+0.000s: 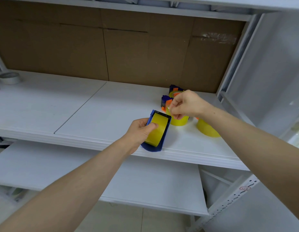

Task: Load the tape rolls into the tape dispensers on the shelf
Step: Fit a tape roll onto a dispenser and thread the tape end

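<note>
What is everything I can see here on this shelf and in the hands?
shelf: one, white, under all these.
blue dispenser: one, blue, front edge.
yellow roll: one, yellow, inside the blue dispenser.
other yellow rolls: three, yellow, right part.
rear dispensers: two, dark blue and orange, back right.
grey roll: one, grey-white, far left.
cardboard: one, brown, lining the back.
left hand: one, gripping the blue dispenser.
right hand: one, pinching the clear tape end.

The left hand, right hand and forearms are bare
</note>
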{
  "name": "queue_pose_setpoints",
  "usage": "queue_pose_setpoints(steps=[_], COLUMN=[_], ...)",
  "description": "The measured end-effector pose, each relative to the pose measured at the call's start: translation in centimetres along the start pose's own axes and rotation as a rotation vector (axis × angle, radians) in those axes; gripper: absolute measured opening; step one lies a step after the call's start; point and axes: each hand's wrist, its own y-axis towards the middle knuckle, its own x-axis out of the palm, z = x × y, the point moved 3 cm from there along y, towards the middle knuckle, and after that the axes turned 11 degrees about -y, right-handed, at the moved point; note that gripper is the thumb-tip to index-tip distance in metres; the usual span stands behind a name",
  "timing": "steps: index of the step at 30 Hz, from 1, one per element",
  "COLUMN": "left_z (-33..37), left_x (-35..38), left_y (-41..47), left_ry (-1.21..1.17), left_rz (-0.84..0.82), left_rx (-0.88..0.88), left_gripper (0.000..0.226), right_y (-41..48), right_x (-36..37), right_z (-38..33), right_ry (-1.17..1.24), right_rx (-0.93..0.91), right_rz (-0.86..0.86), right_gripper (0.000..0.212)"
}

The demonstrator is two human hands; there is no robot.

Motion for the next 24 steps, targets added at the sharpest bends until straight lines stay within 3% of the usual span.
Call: queue_pose_setpoints(steps=[3,6,9,14,20,24], left_z=[0.0,0.0,0.0,0.1,0.0,0.0], left_x=[0.0,-0.1,-0.5,-1.1,-1.3,-1.3], left_y=[0.1,0.4,0.4,-0.1,-0.3,-0.2], left_ry=[-0.035,-0.087,-0.179,-0.297,-0.357,-0.363], left_rz=[0.021,0.057,0.098,0.095,0.091,0.059], left_rx=[-0.011,-0.034,-0.06,-0.099,-0.108,-0.099], left_gripper=[0.011,0.011,0.012,0.009,0.011,0.015], right_y=[-0.7,-1.6,-2.5,-2.3,-1.4,-1.1], right_x=[0.1,1.0,2.2,3.5,3.4,3.7], right_z=[0.0,-0.9,-1.0,1.7,4.1,4.7], right_ry=[-0.129,-0.307,-0.275,0.042,-0.259,-0.288], right_rx=[0.032,0.002,0.034,0.244,0.214,0.183], right_rz=[-0.018,0.073,0.141,0.115,0.088,0.108], right_gripper=[0.005,0.005,0.007,0.018,0.019,0.023])
